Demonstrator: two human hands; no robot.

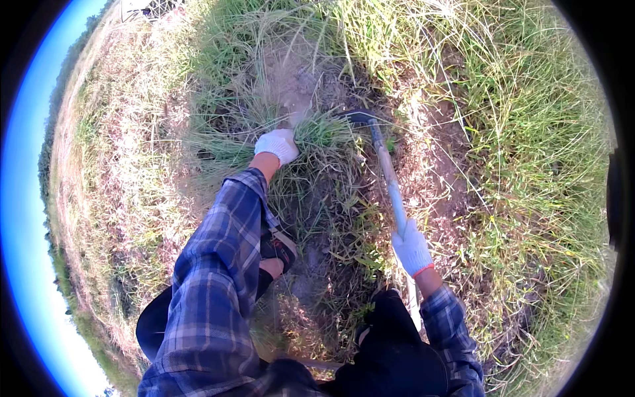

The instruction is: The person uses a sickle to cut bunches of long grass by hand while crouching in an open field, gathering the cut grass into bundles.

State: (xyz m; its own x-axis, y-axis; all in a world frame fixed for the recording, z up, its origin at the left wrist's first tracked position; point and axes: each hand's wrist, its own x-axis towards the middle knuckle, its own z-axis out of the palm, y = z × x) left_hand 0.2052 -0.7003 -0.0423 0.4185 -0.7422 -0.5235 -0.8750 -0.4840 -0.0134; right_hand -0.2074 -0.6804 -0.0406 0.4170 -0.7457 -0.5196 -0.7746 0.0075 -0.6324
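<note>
My left hand (278, 146), in a white knit glove, is closed on a clump of green grass (322, 131) near the upper middle. My right hand (412, 248), gloved the same way, grips the long wooden handle (389, 173) of a sickle. The sickle's dark curved blade (359, 116) points left, its tip among the grass just right of the clump. The handle's lower end runs on below my right hand, beside my dark trouser leg. My left fingers are partly hidden by grass.
Tall green grass (536, 124) stands on the right, with dry straw-coloured growth (144, 164) on the left. Bare soil (302, 74) shows ahead of my left hand. My shoe (279, 248) stands below it. A metal frame (154, 9) is at the top left.
</note>
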